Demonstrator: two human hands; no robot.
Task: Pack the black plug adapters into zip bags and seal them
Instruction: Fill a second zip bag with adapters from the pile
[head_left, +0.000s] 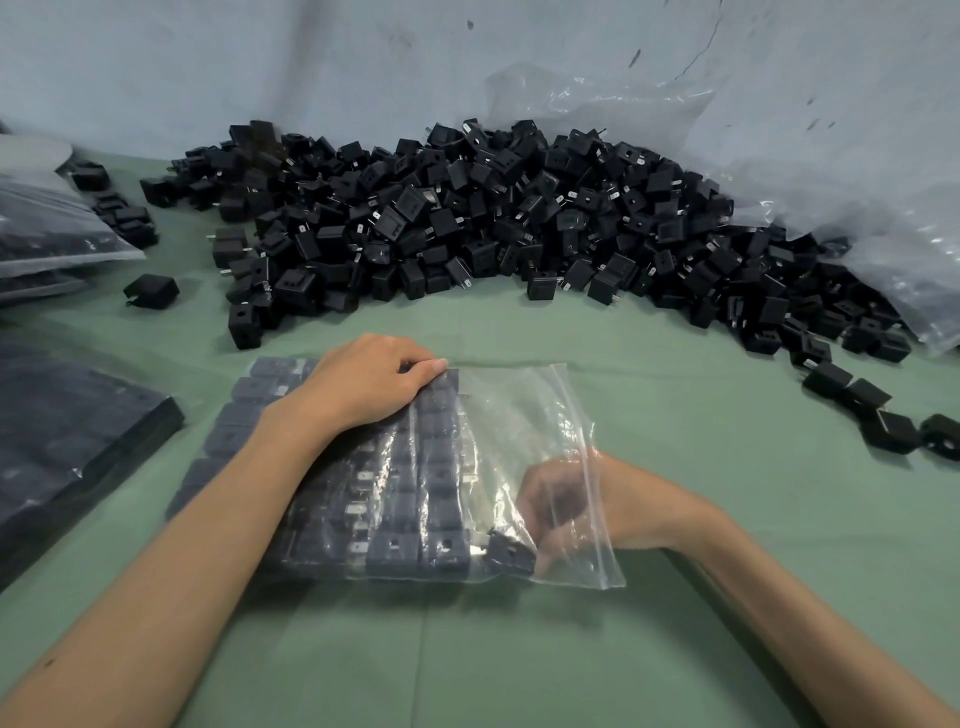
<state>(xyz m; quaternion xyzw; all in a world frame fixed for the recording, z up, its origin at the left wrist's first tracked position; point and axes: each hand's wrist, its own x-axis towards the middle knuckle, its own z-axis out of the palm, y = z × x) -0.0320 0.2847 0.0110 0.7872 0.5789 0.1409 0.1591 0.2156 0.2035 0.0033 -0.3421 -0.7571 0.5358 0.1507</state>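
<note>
Lying flat on the near middle of a green table (675, 649), a clear zip bag (519, 415) holds neat rows of black plug adapters (395, 499). The left hand (374, 384) rests on top, fingers curled over the bag's far edge. The right hand (566, 499) reaches inside the bag's open right end, fingers curled onto a tilted adapter (511, 552). A large loose pile of adapters (467, 218) lies at the far side. Filled bags (62, 436) sit at the left.

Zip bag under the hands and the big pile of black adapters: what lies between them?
In the head view, only a bare strip of green table cover lies between the zip bag and the pile.
</note>
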